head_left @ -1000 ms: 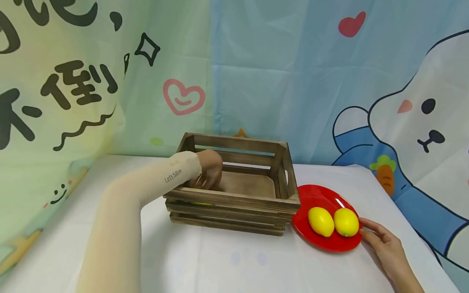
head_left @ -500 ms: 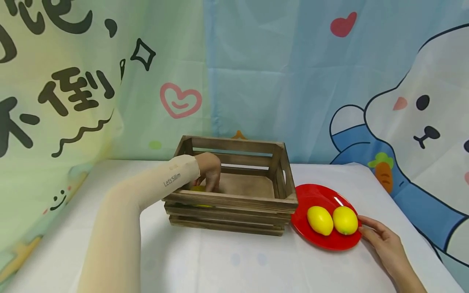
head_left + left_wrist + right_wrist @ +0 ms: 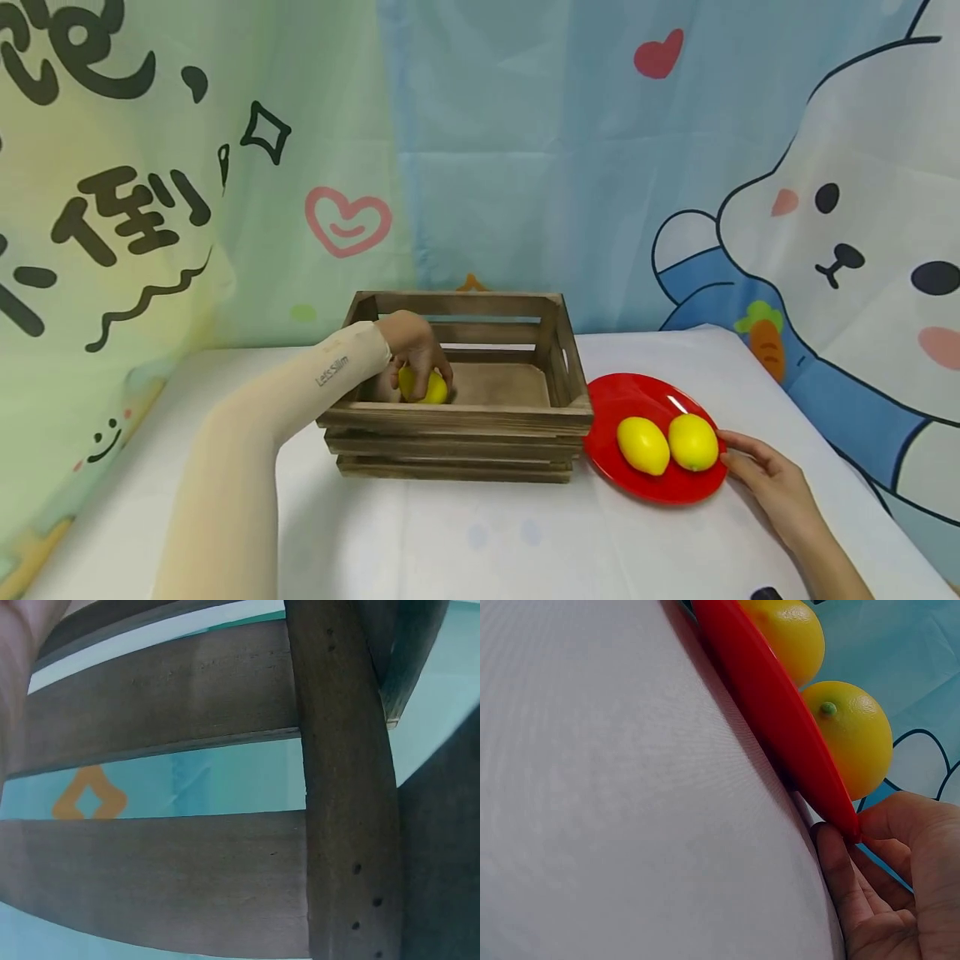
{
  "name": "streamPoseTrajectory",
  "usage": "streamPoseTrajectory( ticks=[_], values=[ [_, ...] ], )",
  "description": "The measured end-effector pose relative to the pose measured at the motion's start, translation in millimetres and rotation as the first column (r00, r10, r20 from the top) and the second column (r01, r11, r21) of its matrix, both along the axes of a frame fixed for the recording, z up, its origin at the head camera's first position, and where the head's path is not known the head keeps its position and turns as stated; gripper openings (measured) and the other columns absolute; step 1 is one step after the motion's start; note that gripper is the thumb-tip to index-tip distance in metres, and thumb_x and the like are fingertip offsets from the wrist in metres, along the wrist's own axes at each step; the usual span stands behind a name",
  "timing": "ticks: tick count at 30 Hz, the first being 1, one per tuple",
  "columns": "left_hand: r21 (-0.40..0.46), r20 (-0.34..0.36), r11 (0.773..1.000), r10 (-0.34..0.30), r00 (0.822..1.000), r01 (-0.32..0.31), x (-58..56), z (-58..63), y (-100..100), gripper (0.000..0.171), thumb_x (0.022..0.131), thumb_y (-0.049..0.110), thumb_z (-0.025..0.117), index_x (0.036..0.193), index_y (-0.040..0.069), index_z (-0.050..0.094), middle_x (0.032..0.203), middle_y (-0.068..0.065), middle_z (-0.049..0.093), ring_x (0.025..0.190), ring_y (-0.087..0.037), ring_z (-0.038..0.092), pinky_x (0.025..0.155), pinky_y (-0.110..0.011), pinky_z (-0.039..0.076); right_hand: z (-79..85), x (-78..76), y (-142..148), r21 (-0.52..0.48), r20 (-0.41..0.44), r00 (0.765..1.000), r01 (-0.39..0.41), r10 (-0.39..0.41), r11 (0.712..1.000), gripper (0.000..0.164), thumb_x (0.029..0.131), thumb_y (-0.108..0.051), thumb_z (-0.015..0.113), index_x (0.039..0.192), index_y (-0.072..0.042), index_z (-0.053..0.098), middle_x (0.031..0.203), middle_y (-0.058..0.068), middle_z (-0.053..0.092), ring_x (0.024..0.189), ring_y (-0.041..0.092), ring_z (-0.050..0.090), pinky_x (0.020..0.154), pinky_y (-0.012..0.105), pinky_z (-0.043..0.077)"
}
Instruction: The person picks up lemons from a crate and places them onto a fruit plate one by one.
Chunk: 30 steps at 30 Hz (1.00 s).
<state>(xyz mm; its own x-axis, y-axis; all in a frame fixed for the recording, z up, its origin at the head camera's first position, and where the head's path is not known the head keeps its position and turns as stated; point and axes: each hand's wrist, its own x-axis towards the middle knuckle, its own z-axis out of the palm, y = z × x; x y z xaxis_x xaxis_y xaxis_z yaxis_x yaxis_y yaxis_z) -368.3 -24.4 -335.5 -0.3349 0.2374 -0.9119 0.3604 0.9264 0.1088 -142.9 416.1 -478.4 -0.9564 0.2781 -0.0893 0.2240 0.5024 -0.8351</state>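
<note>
Inside the left part of a slatted wooden crate (image 3: 457, 421), my left hand (image 3: 418, 348) reaches down and grips a yellow lemon (image 3: 437, 390). In the left wrist view only the crate's slats (image 3: 165, 697) and an edge of the hand show; the lemon is hidden there. To the right of the crate, a red plate (image 3: 622, 402) bears two lemons, a left one (image 3: 642, 446) and a right one (image 3: 693, 442), side by side. My right hand (image 3: 776, 483) pinches the plate's right rim, thumb above and fingers beneath, as the right wrist view shows.
A white cloth (image 3: 480, 542) covers the table. Printed curtains (image 3: 487, 208) hang close behind the crate and along the left. A small dark object (image 3: 766, 593) pokes in at the bottom edge, near my right forearm.
The lemon in my left hand has come up from behind the crate's front slats and shows more fully. My right hand stays at the plate's rim. The head view has shifted slightly.
</note>
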Motion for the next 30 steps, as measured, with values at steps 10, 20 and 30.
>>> streamPoseTrajectory(
  ticks=[10,20,30],
  values=[
    [0.149,0.006,0.987,-0.069,0.998,0.067,-3.4,2.4,-7,0.061,0.080,0.000,0.068,0.131,0.024,0.047,0.115,-0.008,0.044,0.084,-0.017,0.048,0.068,-0.031,0.047,2.7,-1.1,0,-0.016,-0.022,1.000,-0.016,0.015,1.000,0.061,0.099,-0.042,0.053,0.142,0.000,0.044,0.112,-0.026,0.046,0.091,-0.019,0.045,0.074,0.006,0.047],
    [0.251,-0.171,0.944,-0.174,0.970,0.213,-3.5,29.9,-3,0.064,0.083,0.004,0.069,0.139,0.024,0.046,0.131,-0.007,0.040,0.106,-0.023,0.049,0.087,-0.038,0.053,-3.5,-2.0,-1,0.003,-0.002,1.000,-0.001,0.001,1.000,0.062,0.101,-0.043,0.050,0.144,0.001,0.041,0.134,0.012,0.049,0.090,-0.020,0.044,0.074,0.006,0.047],
    [0.390,-0.446,0.823,-0.225,0.866,0.414,11.9,63.9,1,0.059,0.085,0.018,0.072,0.138,0.017,0.046,0.137,-0.010,0.041,0.110,-0.026,0.046,0.090,-0.039,0.047,-2.2,-2.1,2,0.001,-0.012,0.999,-0.039,0.039,0.999,0.060,0.103,-0.040,0.046,0.145,0.002,0.039,0.144,0.027,0.038,0.088,-0.023,0.040,0.073,0.006,0.047]
  ],
)
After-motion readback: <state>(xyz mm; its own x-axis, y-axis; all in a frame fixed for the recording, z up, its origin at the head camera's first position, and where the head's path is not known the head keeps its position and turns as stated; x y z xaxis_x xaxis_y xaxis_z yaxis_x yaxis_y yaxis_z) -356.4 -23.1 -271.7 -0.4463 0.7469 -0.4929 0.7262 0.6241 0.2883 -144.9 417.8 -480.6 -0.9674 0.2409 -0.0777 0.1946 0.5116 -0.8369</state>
